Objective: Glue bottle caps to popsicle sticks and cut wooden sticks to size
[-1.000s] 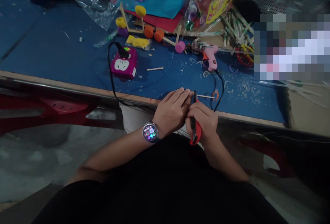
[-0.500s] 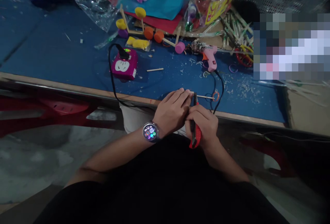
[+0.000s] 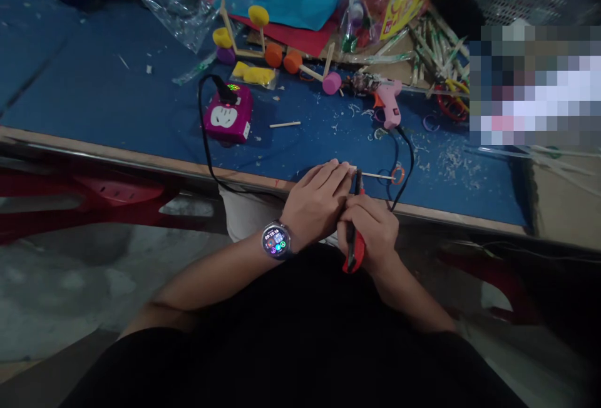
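At the front edge of the table my left hand (image 3: 319,198), with a watch on its wrist, presses down on a thin wooden stick (image 3: 378,176). Its fingers lie close together, and the stick's left end is hidden under them. My right hand (image 3: 373,229) is closed around a red-and-black cutter knife (image 3: 355,251). The knife's dark blade lies across the stick, just right of my left fingertips. Beyond it, the stick's free end reaches an orange ring (image 3: 398,175) on the blue table.
A pink glue gun (image 3: 389,104) and its cord lie behind my hands. A magenta power box (image 3: 228,114) with a plug stands left, near a short loose stick (image 3: 285,124). Further back are joined sticks with coloured clay pieces (image 3: 273,56), plastic bags and scissors (image 3: 453,102).
The view has shifted slightly, so the table things sit a little further right. The knife's blade stays at the stick, its handle tilted a bit differently. Both hands keep their hold.
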Demonstrator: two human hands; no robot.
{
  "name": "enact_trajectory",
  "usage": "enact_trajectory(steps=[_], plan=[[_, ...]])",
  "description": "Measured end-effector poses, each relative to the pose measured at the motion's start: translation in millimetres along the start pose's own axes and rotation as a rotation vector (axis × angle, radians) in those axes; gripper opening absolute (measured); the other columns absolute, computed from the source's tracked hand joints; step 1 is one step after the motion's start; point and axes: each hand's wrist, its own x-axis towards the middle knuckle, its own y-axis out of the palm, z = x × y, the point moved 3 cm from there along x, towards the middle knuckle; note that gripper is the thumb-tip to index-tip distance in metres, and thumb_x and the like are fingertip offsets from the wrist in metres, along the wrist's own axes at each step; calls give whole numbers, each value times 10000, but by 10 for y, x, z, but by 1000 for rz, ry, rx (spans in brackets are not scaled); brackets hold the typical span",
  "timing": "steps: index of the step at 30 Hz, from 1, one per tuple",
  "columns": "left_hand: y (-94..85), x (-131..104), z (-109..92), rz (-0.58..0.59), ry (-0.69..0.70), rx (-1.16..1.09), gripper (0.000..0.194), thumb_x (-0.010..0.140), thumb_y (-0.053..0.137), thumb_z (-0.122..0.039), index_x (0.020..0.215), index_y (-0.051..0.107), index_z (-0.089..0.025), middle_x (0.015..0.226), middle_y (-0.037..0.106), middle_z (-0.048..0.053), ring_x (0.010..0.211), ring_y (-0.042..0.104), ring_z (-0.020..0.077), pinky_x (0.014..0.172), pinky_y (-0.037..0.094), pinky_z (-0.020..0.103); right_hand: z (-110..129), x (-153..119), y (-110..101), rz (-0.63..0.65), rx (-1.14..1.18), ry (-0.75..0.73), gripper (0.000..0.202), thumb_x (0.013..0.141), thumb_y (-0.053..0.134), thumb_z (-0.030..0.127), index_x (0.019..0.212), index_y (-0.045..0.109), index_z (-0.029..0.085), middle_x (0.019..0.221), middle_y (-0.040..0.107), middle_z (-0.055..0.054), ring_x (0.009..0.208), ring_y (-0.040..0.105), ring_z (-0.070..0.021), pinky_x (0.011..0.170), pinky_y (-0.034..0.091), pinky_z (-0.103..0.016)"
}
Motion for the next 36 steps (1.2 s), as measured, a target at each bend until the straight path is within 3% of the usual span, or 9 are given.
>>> enact_trajectory(steps=[4,10,22,31,36], plan=[[13,-15,21,29,-38,-63,471,1116,514,-209,1548,616,-51,1552,698,205,1474,647,339,1220,554,514,-32,74,9,-2,-12,9,273,863,582,6,785,512,258,800,638,-21,693,586,-167,613,455,-300],[4,-5,24,51,-29,-56,468,1111,514,-210,1537,629,-54,1543,703,206,1478,645,339,1215,560,508,13,21,-26,3,-7,26,269,872,613,-1,812,546,252,836,676,-25,729,617,-166,670,488,-304],[19,-12,14,-2,-32,-45,457,1112,523,-213,1518,640,-39,1530,715,203,1452,666,344,1211,562,507,-28,98,-3,9,-21,23,268,862,575,7,790,515,258,796,636,-19,699,587,-165,615,453,-294],[18,8,23,21,-31,-39,438,1134,500,-204,1515,655,-51,1514,724,205,1461,662,327,1200,584,496,123,-15,-25,19,-24,6,246,901,611,32,803,560,252,811,655,-27,706,598,-179,661,491,-319],[10,-13,19,-6,-18,-38,455,1115,523,-199,1523,634,-30,1523,720,199,1452,669,336,1220,563,483,21,89,4,14,-40,4,273,899,568,18,780,511,257,777,628,-21,672,557,-168,631,444,-316]])
